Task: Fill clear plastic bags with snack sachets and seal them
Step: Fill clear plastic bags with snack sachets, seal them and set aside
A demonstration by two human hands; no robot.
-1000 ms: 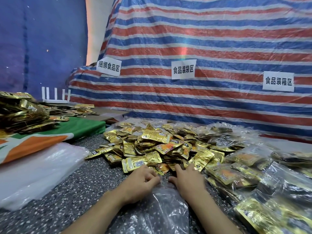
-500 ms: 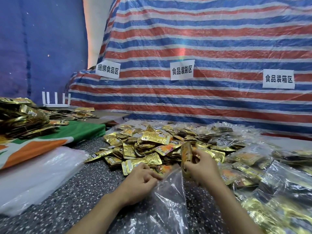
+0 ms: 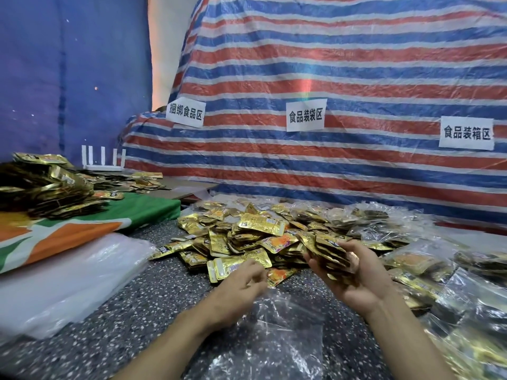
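— Where is the right hand (image 3: 359,281) compared with half a second ago?

— It has swung away from the bag's mouth, out to the right, and turned palm up. Its fingers curl round a stack of gold sachets (image 3: 329,252), held above the near side of the loose pile of sachets (image 3: 247,234). Before, it held its sachets on edge right at the bag's opening.

— And the clear plastic bag (image 3: 277,333)?

— It lies crumpled and low on the speckled tabletop (image 3: 153,305), at the middle of the near edge, between the person's two forearms. Half a second ago its mouth stood raised; now it has sagged.

— Is the left hand (image 3: 238,286) still pinching it?

— It hovers over the bag's far left corner with the fingers loosely bent, but motion blur hides whether they grip the plastic, so that cannot be told.

— What else is around?

— Filled bags (image 3: 411,263) crowd the tabletop's right edge. A flat stack of empty bags (image 3: 63,281) sits toward the left edge, just beside a green and orange cloth (image 3: 82,229).
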